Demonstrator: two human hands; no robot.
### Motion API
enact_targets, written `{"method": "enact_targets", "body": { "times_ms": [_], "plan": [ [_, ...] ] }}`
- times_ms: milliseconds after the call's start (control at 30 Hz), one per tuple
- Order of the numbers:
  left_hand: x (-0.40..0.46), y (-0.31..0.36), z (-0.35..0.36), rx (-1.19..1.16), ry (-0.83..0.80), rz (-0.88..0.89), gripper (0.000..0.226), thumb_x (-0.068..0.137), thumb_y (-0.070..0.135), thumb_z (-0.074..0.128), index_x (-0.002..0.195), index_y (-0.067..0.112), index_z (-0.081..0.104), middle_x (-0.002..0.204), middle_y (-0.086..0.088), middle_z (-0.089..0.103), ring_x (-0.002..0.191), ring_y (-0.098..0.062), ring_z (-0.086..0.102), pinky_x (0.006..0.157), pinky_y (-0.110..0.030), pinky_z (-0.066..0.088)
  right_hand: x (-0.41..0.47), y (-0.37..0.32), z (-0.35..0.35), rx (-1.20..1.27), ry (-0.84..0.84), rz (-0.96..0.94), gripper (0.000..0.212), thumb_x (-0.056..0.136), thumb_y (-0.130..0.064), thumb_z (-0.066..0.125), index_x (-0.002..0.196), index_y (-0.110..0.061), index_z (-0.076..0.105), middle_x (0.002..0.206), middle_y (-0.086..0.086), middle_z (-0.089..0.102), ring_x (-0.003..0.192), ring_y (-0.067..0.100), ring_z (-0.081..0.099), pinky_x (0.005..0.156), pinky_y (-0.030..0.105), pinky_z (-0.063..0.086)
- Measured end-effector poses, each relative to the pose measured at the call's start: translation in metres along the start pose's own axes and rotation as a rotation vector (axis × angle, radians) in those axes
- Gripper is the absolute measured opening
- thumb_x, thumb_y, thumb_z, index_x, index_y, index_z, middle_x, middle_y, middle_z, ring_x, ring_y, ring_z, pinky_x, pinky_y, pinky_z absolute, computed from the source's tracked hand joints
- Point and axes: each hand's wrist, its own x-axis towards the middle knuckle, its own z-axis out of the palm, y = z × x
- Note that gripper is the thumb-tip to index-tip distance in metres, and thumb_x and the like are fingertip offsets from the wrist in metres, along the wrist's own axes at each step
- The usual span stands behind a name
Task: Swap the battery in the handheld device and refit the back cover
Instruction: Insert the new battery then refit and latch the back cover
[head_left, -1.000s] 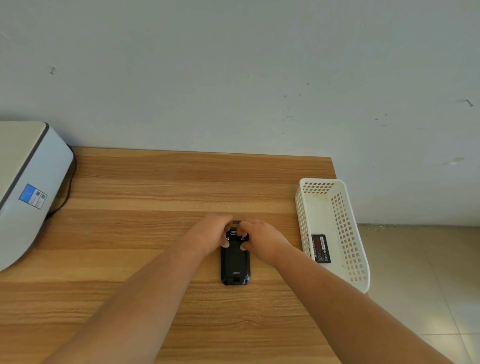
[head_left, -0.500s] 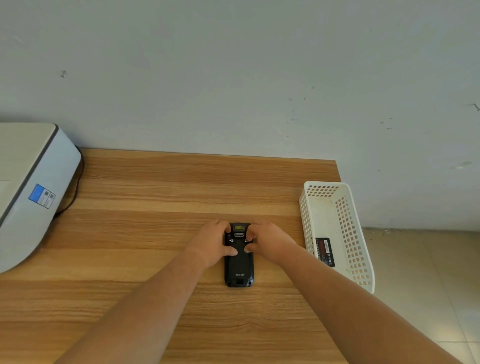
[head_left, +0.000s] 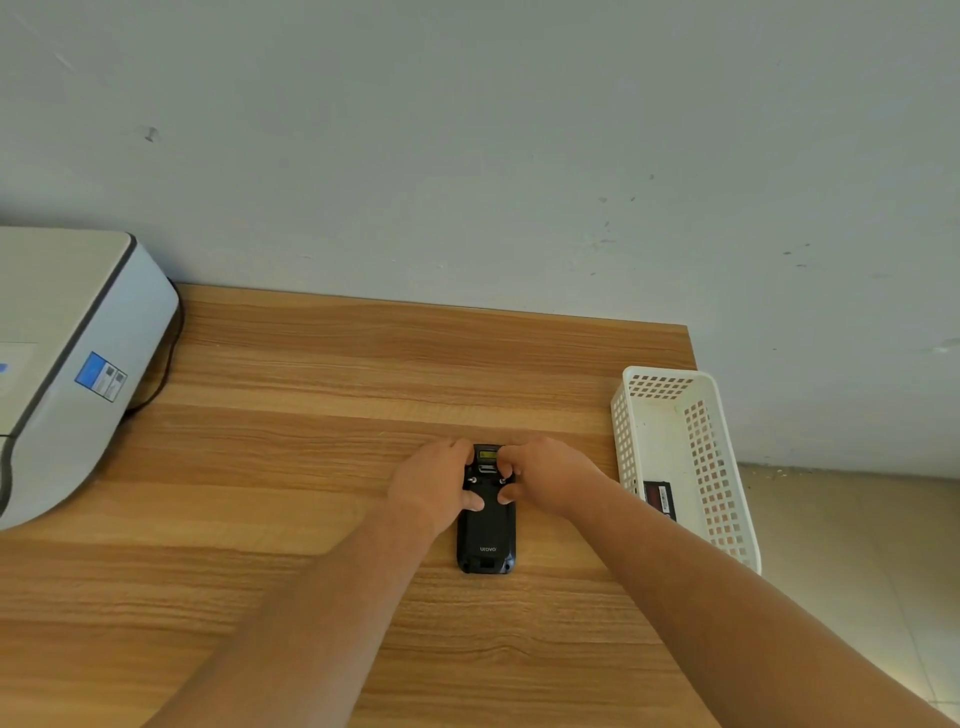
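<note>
A black handheld device (head_left: 486, 535) lies face down on the wooden table (head_left: 322, 395), its back cover on and its top end pointing away from me. My left hand (head_left: 435, 483) holds its upper left side, thumb pressing on the cover. My right hand (head_left: 550, 480) holds the upper right side, thumb also on the cover. Two small screws or latches show between the thumbs. A black battery with a red label (head_left: 658, 499) lies in the white basket (head_left: 722, 467) to the right.
A white printer-like machine (head_left: 62, 364) with a black cable stands at the table's left end. The basket sits at the table's right edge, with tiled floor beyond. A plain wall runs behind the table.
My fingers have drawn back from the device's top end, so its scanner window shows, and both thumbs now press on the cover. The device itself stays in place.
</note>
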Motion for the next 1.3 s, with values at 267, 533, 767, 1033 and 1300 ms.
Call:
{"method": "enact_targets", "body": {
  "times_ms": [267,533,767,1033,1300],
  "plan": [
    [-0.002,-0.001,0.002,-0.024,0.022,-0.016,0.051,0.077,0.039,0.078,0.120,0.026,0.052,0.122,0.006,0.058,0.113,-0.016,0.053,0.092,-0.036,0.046,-0.020,-0.002,0.019,0.186,0.029,0.108,0.027,0.093,-0.036,0.058,0.100,-0.011,0.068,0.112,-0.001,0.059,0.095,0.017,0.058,0.084,0.033,0.050],
    [-0.003,0.000,0.001,-0.026,0.013,-0.011,0.053,0.079,0.038,0.077,0.123,0.023,0.052,0.123,0.004,0.057,0.114,-0.017,0.052,0.090,-0.034,0.045,-0.015,-0.007,0.015,0.305,0.126,0.044,0.036,0.082,-0.016,0.071,0.113,-0.021,0.055,0.111,-0.002,0.058,0.100,0.016,0.053,0.086,0.032,0.048],
    [-0.003,-0.001,0.004,-0.046,0.019,-0.028,0.055,0.077,0.039,0.078,0.124,0.024,0.052,0.122,0.005,0.058,0.113,-0.017,0.052,0.091,-0.033,0.046,-0.007,-0.010,0.010,0.211,0.054,0.062,0.037,0.083,-0.018,0.071,0.116,-0.018,0.054,0.114,0.004,0.060,0.101,0.022,0.057,0.086,0.039,0.051],
    [-0.004,0.000,0.006,-0.041,0.020,-0.069,0.054,0.078,0.038,0.077,0.124,0.024,0.052,0.120,0.004,0.059,0.113,-0.018,0.053,0.091,-0.035,0.047,-0.004,-0.015,0.010,0.208,0.048,0.130,0.040,0.083,-0.017,0.072,0.119,-0.015,0.054,0.118,0.007,0.059,0.106,0.025,0.056,0.089,0.041,0.051],
    [-0.001,0.002,0.007,-0.033,0.020,-0.105,0.054,0.077,0.037,0.078,0.122,0.023,0.052,0.118,0.002,0.060,0.111,-0.019,0.054,0.090,-0.038,0.047,-0.004,-0.020,0.010,0.272,0.064,0.221,0.037,0.083,-0.013,0.071,0.116,-0.014,0.055,0.118,0.008,0.059,0.105,0.024,0.058,0.088,0.038,0.052]
  ]
}}
